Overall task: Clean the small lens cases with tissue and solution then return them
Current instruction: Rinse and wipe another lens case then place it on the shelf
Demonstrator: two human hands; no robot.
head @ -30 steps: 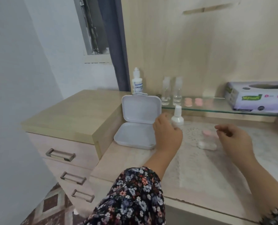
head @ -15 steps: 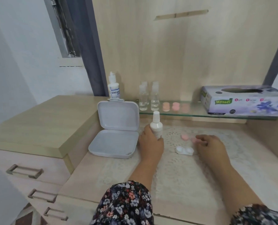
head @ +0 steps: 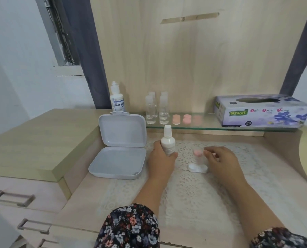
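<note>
Head view: left hand (head: 160,159) grips solution bottle (head: 168,143) beside open box (head: 119,149).

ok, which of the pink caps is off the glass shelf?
The pink cap on the lace mat, just ahead of the right hand fingers. The other pink caps sit on the glass shelf.

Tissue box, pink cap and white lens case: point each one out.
tissue box (head: 262,113), head view, front face.
pink cap (head: 197,153), head view, top.
white lens case (head: 197,168), head view, middle.
</note>
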